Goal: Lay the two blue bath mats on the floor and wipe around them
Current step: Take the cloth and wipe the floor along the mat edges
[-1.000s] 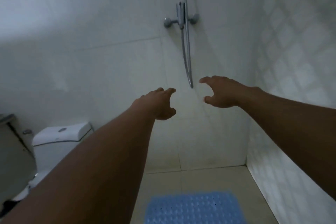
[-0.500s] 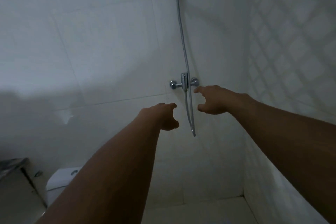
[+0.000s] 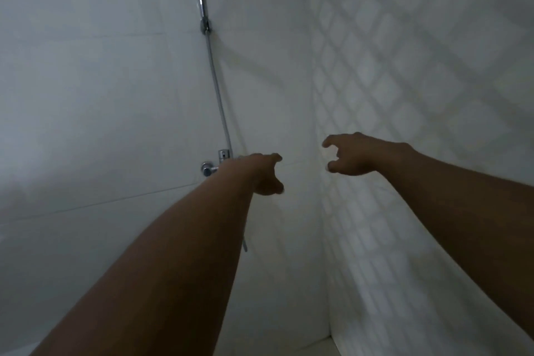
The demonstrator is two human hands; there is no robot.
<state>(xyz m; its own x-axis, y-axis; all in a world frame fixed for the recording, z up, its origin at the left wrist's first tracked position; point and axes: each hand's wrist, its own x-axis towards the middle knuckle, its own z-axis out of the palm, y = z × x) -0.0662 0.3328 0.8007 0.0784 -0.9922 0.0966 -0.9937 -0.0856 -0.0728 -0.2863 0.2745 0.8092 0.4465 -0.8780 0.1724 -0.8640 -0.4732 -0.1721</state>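
1. The shower hose (image 3: 220,101) is shiny chrome-look metal.
2. The mixer valve (image 3: 215,163) below it has the same polished metal finish.
3. The back wall (image 3: 101,95) is smooth, pale tile with faint grout lines and a dull sheen.
4. The side wall (image 3: 404,66) is smooth, pale and lightly glossy.

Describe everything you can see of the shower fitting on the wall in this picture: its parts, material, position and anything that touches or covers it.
The shower fitting looks like shiny chrome metal. A straight riser rail runs down from the top edge to a small bracket, below which a thin hose hangs slantwise to the mixer valve. One round knob shows on the valve's left; the left hand and forearm hide its right side. A short end of hose shows again below the forearm. It is fixed to the white tiled wall, near the corner. Whether the hand touches it cannot be told.
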